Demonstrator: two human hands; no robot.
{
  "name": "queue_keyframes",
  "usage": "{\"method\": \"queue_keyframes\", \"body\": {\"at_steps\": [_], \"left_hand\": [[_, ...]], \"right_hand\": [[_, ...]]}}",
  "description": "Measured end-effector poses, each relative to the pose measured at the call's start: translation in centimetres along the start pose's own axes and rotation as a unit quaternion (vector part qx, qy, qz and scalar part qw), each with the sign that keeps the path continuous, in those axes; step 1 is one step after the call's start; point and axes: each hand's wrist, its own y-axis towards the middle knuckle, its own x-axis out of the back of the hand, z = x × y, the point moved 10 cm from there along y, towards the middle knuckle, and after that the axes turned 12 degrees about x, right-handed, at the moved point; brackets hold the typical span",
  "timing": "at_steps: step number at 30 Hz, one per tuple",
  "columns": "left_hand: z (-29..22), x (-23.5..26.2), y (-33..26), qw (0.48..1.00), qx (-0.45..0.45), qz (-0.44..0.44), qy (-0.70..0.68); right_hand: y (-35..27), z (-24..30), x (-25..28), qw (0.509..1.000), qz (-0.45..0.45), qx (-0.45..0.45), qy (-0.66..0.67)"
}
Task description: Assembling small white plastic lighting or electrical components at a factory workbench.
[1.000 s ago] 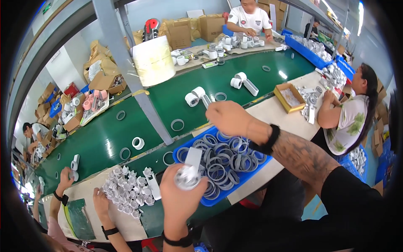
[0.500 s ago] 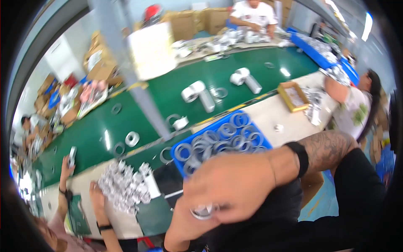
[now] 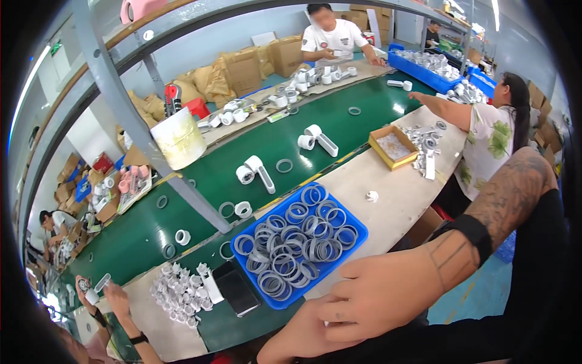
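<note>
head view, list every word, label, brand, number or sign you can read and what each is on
No text reads clearly.
White shirt across the belt: chest prints, too small to read.
Right hand: small mark on a finger, too small to tell if it is writing.
Blue tray: no writing visible.
Black phone-like slab: dark face, no writing visible.

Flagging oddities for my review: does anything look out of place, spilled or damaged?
A small white piece lies alone on the beige worktop, right of the blue tray, apart from the white parts heaped left of it. No damage shows.
</note>
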Motion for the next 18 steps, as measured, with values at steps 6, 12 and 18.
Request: {"method": "queue_keyframes", "body": {"at_steps": [6, 12, 18], "left_hand": [[-2.3, -3.8, 2.5, 0.998, 0.029, 0.047, 0.016], [-4.8, -8.8, 7.6, 0.997, -0.005, 0.071, 0.01], [-8.9, -8.5, 8.3, 0.988, -0.151, -0.022, 0.001]], "right_hand": [[-4.6, 2.3, 0.9, 0.998, 0.002, -0.016, -0.06], [-8.8, 2.9, 2.9, 0.976, 0.187, -0.106, 0.024], [-8.9, 2.2, 6.1, 0.965, 0.189, -0.173, -0.052]]}}
